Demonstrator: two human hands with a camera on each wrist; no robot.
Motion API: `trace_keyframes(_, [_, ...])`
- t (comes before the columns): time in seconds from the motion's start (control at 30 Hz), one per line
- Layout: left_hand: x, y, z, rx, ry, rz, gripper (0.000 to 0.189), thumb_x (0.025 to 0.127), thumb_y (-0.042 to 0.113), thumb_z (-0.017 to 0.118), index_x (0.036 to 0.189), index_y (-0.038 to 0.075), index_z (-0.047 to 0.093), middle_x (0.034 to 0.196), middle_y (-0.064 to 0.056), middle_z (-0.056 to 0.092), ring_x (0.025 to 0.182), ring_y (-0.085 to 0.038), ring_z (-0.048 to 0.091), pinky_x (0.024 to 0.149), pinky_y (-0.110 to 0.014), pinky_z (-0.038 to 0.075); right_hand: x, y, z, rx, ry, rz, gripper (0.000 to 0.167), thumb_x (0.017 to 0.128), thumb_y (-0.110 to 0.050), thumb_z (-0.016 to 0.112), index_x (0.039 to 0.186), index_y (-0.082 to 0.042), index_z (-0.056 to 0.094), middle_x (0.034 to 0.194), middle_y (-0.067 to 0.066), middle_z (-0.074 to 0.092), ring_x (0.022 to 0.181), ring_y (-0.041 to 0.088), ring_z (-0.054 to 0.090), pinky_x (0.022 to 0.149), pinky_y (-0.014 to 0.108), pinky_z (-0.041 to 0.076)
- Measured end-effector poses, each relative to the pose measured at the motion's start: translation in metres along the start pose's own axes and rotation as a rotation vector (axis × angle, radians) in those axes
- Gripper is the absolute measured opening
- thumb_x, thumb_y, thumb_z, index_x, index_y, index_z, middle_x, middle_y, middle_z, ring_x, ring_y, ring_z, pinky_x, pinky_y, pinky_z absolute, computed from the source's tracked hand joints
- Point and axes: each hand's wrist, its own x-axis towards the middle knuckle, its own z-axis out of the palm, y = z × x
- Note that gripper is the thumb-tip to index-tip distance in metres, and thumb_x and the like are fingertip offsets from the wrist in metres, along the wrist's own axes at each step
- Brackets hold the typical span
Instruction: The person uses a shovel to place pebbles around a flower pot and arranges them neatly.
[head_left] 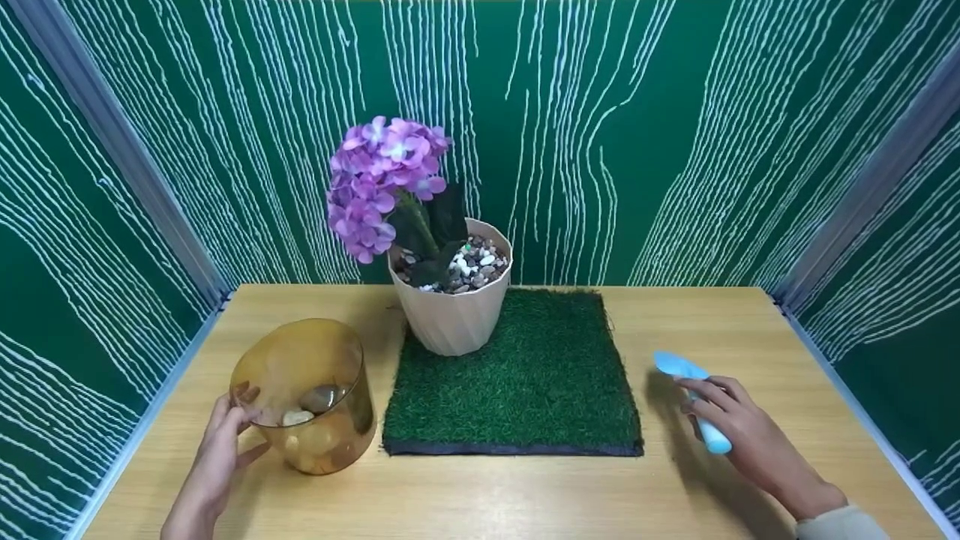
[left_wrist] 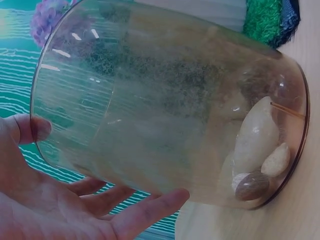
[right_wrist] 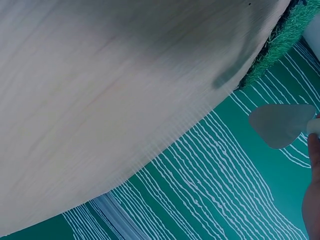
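Above the table (head_left: 525,495), right hand (head_left: 742,435) palm-down round trowel (head_left: 679,365), left hand (head_left: 214,450) apparently clasping jar (head_left: 352,420)

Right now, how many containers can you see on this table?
2. The pot stands at the back left of the grass mat; the see-through jar is left of the mat, held by the left hand. No others show.

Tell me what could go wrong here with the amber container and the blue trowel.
The transparent amber cylindrical container is held only at one side by the left hand, so it might tip, sending the smooth stones inside rolling.

The light-blue hand trowel, raised above the table in the right hand, could slip and drop.
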Motion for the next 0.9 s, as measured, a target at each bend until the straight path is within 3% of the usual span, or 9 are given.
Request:
trace_keyframes(0.3, [-0.003,-0.002,-0.005,0.021,-0.015,0.012,0.072,0.115,0.017,0.025,0.179,0.002,-0.004,0.189,-0.029,-0.001,0.173,-0.057,0.005,0.134,-0.078,0.026,0.001,-0.001,-0.003,0.013,-0.002,0.029,0.077,0.052,0.021,0.105,0.114,-0.018,0.082,0.144,0.009,0.075,0.129,0.029,0.055,0.094,0.067,0.061])
trace_keyframes(0.5, [-0.003,-0.003,-0.01,0.032,-0.02,0.019,0.071,0.112,0.013,0.026,0.177,0.0,0.002,0.188,-0.03,0.003,0.172,-0.061,0.008,0.13,-0.076,0.035,0.0,-0.001,-0.004,0.03,-0.004,0.044,0.077,0.052,0.021,0.105,0.116,-0.017,0.082,0.145,0.01,0.075,0.13,0.03,0.055,0.096,0.066,0.06])
trace_keyframes(0.53, [-0.003,-0.003,-0.011,0.034,-0.021,0.019,0.07,0.112,0.013,0.026,0.177,-0.001,0.003,0.188,-0.029,0.004,0.172,-0.061,0.008,0.129,-0.076,0.036,0.0,-0.002,-0.004,0.027,-0.004,0.05,0.078,0.052,0.019,0.106,0.117,-0.018,0.082,0.145,0.009,0.075,0.13,0.029,0.055,0.1,0.061,0.061])
trace_keyframes(0.6, [-0.003,-0.004,-0.013,0.04,-0.025,0.021,0.07,0.111,0.013,0.026,0.177,-0.001,0.005,0.188,-0.03,0.004,0.171,-0.062,0.009,0.128,-0.077,0.037,-0.001,-0.001,-0.004,0.037,0.0,0.057,0.08,0.051,0.019,0.106,0.118,-0.019,0.082,0.145,0.008,0.074,0.131,0.028,0.054,0.112,0.039,0.056])
trace_keyframes(0.67, [-0.004,-0.004,-0.014,0.045,-0.03,0.023,0.07,0.111,0.013,0.026,0.177,-0.001,0.006,0.188,-0.03,0.006,0.171,-0.062,0.01,0.128,-0.078,0.036,-0.001,0.0,-0.004,0.036,0.022,0.041,0.077,0.052,0.02,0.105,0.116,-0.017,0.083,0.144,0.009,0.075,0.13,0.028,0.056,0.12,0.02,0.041])
trace_keyframes(0.73, [-0.004,-0.005,-0.016,0.05,-0.038,0.024,0.07,0.111,0.013,0.026,0.177,0.0,0.007,0.188,-0.029,0.008,0.171,-0.061,0.011,0.128,-0.079,0.036,-0.001,0.001,-0.004,0.036,0.044,0.027,0.076,0.052,0.022,0.104,0.115,-0.015,0.083,0.143,0.009,0.076,0.129,0.027,0.057,0.12,0.008,0.02])
trace_keyframes(0.77, [-0.004,-0.006,-0.016,0.055,-0.043,0.024,0.07,0.111,0.013,0.026,0.177,0.0,0.007,0.188,-0.028,0.009,0.171,-0.06,0.013,0.127,-0.079,0.036,-0.001,0.001,-0.004,0.043,0.053,0.021,0.075,0.052,0.023,0.103,0.114,-0.014,0.083,0.142,0.01,0.077,0.129,0.027,0.057,0.12,0.005,0.015])
trace_keyframes(0.9, [-0.004,-0.009,-0.02,0.058,-0.053,0.027,0.068,0.11,0.011,0.026,0.176,0.001,0.013,0.187,-0.028,0.014,0.169,-0.055,0.02,0.125,-0.078,0.039,-0.001,0.001,-0.003,0.053,0.056,0.038,0.075,0.053,0.024,0.102,0.114,-0.015,0.083,0.142,0.009,0.077,0.128,0.025,0.055,0.12,0.004,0.013])
